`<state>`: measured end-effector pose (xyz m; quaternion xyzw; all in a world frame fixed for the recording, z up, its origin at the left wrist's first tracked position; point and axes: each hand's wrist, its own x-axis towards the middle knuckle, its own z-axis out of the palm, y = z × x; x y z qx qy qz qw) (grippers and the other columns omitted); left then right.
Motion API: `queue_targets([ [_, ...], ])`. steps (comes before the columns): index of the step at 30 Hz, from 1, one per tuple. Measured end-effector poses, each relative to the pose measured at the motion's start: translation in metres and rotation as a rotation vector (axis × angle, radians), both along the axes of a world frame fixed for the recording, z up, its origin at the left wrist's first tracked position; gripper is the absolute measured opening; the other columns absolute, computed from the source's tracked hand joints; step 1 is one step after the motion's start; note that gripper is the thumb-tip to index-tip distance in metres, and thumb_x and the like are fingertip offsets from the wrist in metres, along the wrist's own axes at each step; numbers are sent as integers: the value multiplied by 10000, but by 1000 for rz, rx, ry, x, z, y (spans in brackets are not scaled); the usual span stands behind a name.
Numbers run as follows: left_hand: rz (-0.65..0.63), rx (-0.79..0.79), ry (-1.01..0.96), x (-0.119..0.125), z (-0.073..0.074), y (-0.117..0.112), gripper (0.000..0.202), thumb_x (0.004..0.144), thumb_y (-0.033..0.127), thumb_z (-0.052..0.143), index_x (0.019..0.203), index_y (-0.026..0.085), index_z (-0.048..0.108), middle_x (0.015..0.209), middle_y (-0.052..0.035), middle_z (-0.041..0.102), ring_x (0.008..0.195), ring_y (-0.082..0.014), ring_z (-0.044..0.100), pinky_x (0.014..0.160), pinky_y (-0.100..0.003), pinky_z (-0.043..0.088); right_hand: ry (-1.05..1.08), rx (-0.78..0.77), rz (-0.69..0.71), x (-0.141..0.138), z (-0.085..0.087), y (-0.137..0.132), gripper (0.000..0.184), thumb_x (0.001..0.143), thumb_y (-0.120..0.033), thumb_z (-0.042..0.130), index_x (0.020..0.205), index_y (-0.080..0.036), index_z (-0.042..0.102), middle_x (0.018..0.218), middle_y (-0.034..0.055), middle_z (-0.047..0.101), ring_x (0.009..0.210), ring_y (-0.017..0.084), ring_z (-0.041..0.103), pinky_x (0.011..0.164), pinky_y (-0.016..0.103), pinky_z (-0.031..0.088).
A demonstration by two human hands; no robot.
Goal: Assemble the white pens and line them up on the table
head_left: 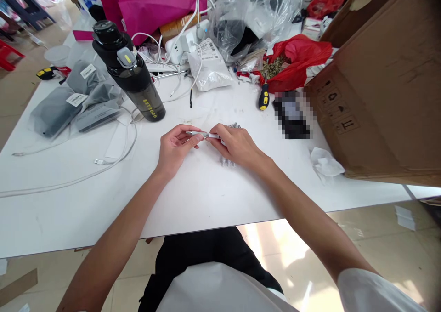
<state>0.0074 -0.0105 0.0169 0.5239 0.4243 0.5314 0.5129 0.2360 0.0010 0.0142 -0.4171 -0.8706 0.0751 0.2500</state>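
Just above the white table, both hands grip a slim white and silver pen [195, 133], which lies level between them. My left hand [177, 145] pinches the tip end between thumb and fingers. On the other end, the fingers of my right hand [234, 142] are closed, meeting the left fingertips near the middle. Below my right hand lies a bundle of small silvery pieces [228, 162], mostly covered by the hand, so their kind is unclear.
A black water bottle [129, 70] stands left of my hands, near bagged dark items [57, 112] and a white cable [129, 142]. Behind are a white parcel [210, 66], a screwdriver [263, 97] and a red bag [299, 57]. A large cardboard box [386, 87] borders the right side.
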Motion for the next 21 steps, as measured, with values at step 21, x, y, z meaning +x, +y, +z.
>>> queue_targets([
  [21, 3, 43, 40, -3, -1, 0, 233, 872, 361, 976, 1033, 235, 865, 1118, -80, 883, 949, -213, 809, 776, -327, 640, 14, 35, 1, 1, 1, 1, 409, 1234, -488, 370, 1166, -210, 663, 1041, 89, 776, 760, 192, 638, 613, 320, 290],
])
